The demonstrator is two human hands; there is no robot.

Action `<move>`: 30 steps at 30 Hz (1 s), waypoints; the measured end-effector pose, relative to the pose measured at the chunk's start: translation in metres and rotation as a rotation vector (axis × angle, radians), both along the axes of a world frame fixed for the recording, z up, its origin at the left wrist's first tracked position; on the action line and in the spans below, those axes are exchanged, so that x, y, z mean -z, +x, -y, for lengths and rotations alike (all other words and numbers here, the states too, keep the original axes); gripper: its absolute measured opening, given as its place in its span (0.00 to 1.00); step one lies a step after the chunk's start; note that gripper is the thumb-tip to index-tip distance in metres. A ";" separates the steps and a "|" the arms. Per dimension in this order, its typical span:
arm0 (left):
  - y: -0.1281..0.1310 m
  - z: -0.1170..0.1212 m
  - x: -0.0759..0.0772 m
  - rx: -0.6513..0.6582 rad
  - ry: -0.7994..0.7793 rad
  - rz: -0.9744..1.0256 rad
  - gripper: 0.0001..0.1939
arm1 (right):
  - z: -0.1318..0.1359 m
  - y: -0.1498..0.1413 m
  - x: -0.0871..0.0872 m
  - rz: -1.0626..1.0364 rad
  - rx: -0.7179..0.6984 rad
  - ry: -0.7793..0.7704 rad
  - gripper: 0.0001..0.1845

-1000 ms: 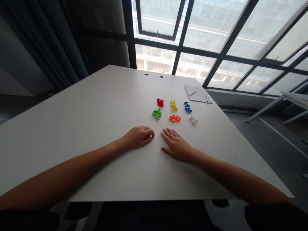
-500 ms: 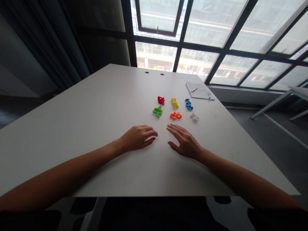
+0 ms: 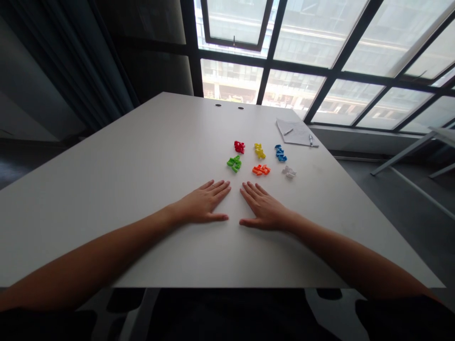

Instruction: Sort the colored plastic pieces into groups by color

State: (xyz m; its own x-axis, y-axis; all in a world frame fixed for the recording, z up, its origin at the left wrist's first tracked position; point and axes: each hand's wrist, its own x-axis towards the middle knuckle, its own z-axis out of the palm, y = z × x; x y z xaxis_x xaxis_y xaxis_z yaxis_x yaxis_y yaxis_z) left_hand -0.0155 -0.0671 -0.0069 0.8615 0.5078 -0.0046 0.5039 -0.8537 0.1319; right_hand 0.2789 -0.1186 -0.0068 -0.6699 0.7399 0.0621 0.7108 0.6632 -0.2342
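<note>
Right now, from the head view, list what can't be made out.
Writing on the paper: too small in the head view.
White piece: too small and pale to show its shape.
Palms of the left hand and right hand: hidden, face down on the table.
Table's left corner: cut off by the view's left edge.

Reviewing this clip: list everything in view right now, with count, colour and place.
table: 1, white, centre of view
red plastic piece: 1, back left
yellow piece: 1, back middle
blue piece: 1, back right
green piece: 1, front left
orange piece: 1, front middle
white piece: 1, front right
paper sheet: 1, white, far table edge
pens: 2, silver and dark, at the sheet
window: 1, dark-framed, behind the table
curtain: 1, dark, far left
left hand: 1, flat on table, fingers spread
right hand: 1, flat, fingers spread
</note>
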 end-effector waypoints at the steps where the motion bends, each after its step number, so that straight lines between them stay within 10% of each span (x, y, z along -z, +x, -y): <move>1: 0.000 0.000 0.000 0.001 0.000 0.011 0.52 | 0.000 0.000 0.001 -0.010 0.002 0.005 0.60; 30: 0.000 -0.001 0.001 -0.006 0.017 0.064 0.49 | -0.001 0.001 -0.001 -0.107 0.026 0.045 0.40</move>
State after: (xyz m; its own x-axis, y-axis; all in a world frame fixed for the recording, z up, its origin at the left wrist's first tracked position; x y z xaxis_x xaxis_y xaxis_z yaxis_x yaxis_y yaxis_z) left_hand -0.0156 -0.0657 -0.0081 0.8568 0.5123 0.0588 0.4998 -0.8531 0.1499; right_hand 0.2803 -0.1172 -0.0055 -0.6385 0.7515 0.1657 0.7002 0.6567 -0.2802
